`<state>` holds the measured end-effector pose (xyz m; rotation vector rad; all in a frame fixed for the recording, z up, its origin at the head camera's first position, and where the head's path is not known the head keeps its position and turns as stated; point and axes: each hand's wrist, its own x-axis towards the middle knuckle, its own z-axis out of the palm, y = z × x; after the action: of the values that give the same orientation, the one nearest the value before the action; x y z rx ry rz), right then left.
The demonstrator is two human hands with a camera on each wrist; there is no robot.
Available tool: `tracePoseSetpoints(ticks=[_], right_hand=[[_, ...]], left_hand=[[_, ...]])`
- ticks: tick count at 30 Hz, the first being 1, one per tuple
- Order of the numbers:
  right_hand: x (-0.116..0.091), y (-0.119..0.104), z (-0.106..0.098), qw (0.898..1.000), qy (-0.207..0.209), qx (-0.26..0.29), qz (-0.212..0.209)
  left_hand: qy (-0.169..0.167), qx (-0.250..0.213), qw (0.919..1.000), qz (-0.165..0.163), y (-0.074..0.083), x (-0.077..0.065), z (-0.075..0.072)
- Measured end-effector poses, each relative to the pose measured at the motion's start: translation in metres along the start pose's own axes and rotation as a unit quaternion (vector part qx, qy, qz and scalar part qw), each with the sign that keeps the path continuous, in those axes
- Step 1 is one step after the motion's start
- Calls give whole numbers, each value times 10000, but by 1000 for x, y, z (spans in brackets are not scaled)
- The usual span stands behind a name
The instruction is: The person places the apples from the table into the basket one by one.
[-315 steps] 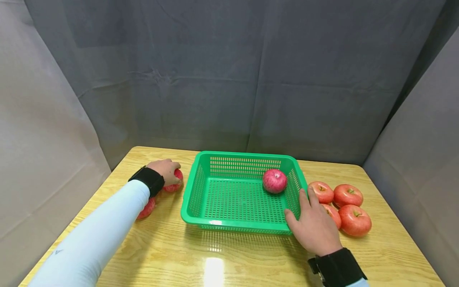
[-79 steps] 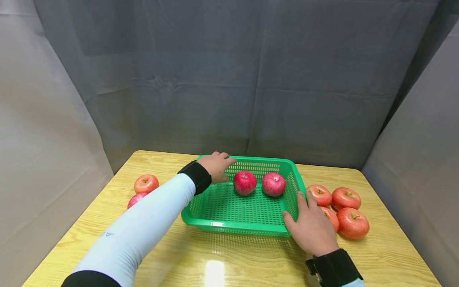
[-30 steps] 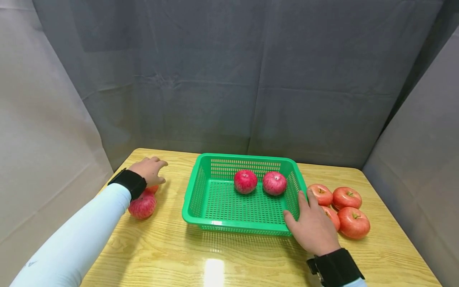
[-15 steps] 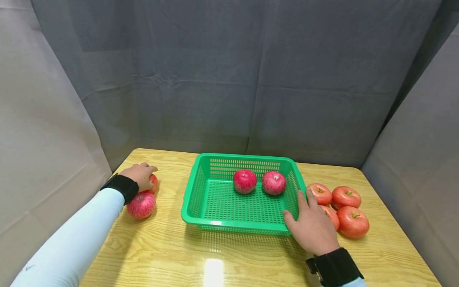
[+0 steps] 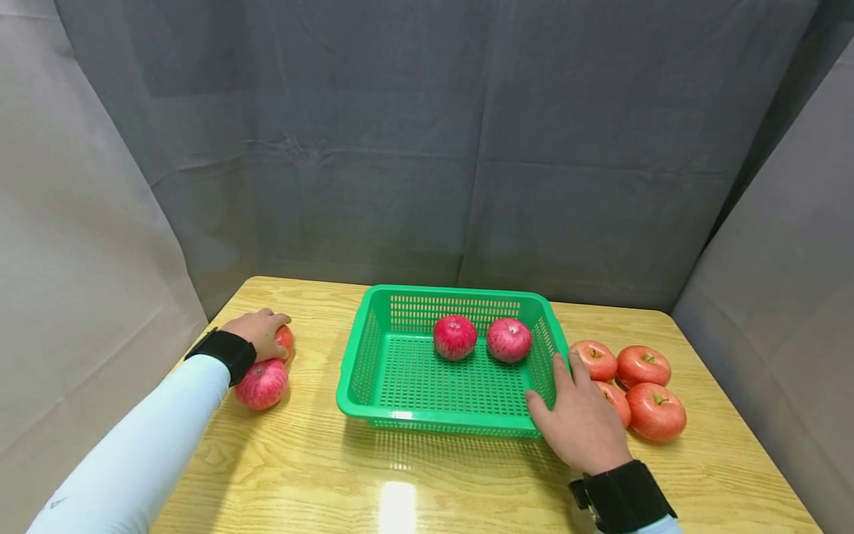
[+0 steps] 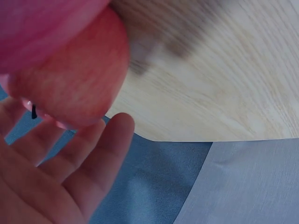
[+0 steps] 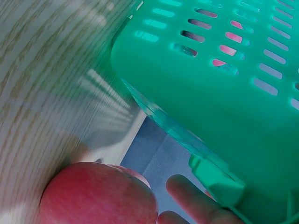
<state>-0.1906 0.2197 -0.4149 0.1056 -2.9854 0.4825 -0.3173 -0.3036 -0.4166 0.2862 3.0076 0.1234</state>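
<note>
My left hand (image 5: 259, 332) grips a red apple (image 5: 285, 338) at the table's left, fingers and thumb curved round it. In the left wrist view, fingers lie against this apple (image 6: 79, 79), near its dark stem. A streaked pink apple (image 5: 262, 386) lies just in front, partly under the wrist. My right hand (image 5: 587, 426) rests on the right side of a green basket (image 5: 440, 420), fingers fairly straight. Inside the basket sit two deep-pink apples, one central (image 5: 455, 337) and one farther right (image 5: 509, 340).
Several red apples (image 5: 657, 412) cluster on the wooden table right of the basket, some partly hidden by the right hand. In the right wrist view an apple (image 7: 100, 196) lies near the fingers. Grey cloth (image 5: 373, 148) encloses the table's back and sides.
Since the earliest frame, a second pink apple has come into the basket. My left hand has returned from the basket to the left and lowered onto the red apple. The right hand stays put.
</note>
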Motion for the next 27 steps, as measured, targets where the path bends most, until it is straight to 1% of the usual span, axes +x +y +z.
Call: tracePoseSetpoints(ticks=[4,10,16,22,27], right_hand=[[0,0,1,10000,22,-11,-20],[0,-1,0,10000,27,1,-24],[0,-2,0,10000,55,-12,-38],[0,-1,1,9999,97,-32,-49],[-1,0,1,9999,105,-17,-42]], left_hand=[[-80,-40,10000,-11,2,-2,0],[-62,-12,10000,50,6,-4,-2],[-105,-24,9999,23,8,-4,-4],[58,41,9999,108,10,0,-8],[214,156,9994,243,20,4,-16]])
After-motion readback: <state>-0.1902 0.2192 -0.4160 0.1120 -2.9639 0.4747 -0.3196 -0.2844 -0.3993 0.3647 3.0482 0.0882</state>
